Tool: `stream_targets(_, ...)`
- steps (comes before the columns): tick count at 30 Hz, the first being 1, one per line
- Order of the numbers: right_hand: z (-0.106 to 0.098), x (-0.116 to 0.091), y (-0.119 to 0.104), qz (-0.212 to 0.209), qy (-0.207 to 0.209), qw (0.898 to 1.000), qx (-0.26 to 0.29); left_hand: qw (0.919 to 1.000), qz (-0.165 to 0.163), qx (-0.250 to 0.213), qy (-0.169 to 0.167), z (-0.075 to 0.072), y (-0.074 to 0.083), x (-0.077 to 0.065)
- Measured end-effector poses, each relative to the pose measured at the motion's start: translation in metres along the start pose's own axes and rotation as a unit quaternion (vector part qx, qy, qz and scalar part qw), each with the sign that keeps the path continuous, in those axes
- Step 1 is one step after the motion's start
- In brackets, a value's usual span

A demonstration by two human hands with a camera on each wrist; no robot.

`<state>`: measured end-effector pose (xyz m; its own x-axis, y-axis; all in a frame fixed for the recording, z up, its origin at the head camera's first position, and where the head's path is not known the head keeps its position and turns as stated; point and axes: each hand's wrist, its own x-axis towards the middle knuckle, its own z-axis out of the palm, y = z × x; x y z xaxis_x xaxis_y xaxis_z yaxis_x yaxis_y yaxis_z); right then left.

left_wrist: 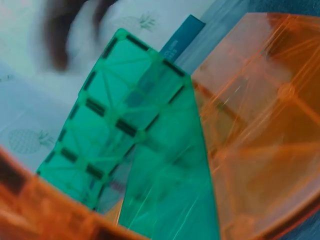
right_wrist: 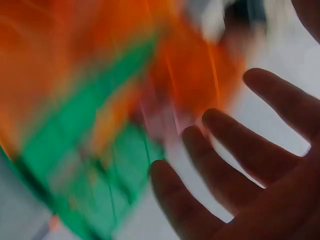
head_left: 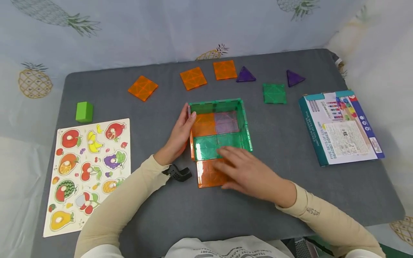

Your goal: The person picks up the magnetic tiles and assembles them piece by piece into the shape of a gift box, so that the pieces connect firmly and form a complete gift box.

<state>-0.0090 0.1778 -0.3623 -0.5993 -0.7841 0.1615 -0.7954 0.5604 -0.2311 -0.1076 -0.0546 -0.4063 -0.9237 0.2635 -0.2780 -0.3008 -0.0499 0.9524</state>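
Green and orange see-through tiles make up the tile box (head_left: 247,138), which sits mid-table, open at the top. Going by the head view, I'd call it well along: the back wall (head_left: 214,106) and right wall (head_left: 244,120) stand in green, and the left wall (head_left: 192,150) is up in orange. Towards the person, the front orange tile (head_left: 209,175) seems to lie flat, so the near side looks unfinished to me. The left hand (head_left: 175,138) grips the left wall near its back corner; the right hand (head_left: 250,173) reaches over the front tile, loosely spread and holding nothing. Farther back, three orange squares (head_left: 193,78), a green square (head_left: 274,93) and two purple triangles (head_left: 246,74) lie apart from the build.

Left wrist view: green tiles (left_wrist: 112,95) are joined edge to edge beside an orange panel (left_wrist: 270,120); the gripping hand itself is out of sight.

Right wrist view: much is blurred, but the fingers (right_wrist: 222,135) are wide apart with no tile between them. Whether they touch anything, I can't tell.
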Motion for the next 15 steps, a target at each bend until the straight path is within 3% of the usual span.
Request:
stream_targets(2,0.015,-0.004,-0.006,-0.030,-0.059,0.997,-0.034,1.0000,0.000,-0.001,0.005,-0.002,0.002,0.000)
stream_targets(4,0.029,-0.004,-0.006,-0.053,-0.089,0.992,-0.075,0.9999,0.000,-0.003,0.011,-0.002,0.002,0.001)
stream_targets(10,0.039,0.009,0.008,-0.118,-0.063,0.980,-0.145,0.9997,-0.006,0.003,0.025,0.000,0.001,0.000)
stream_targets(15,0.015,0.019,0.012,-0.146,-0.019,0.980,-0.135,0.9995,-0.012,0.020,0.019,-0.001,-0.001,0.001)
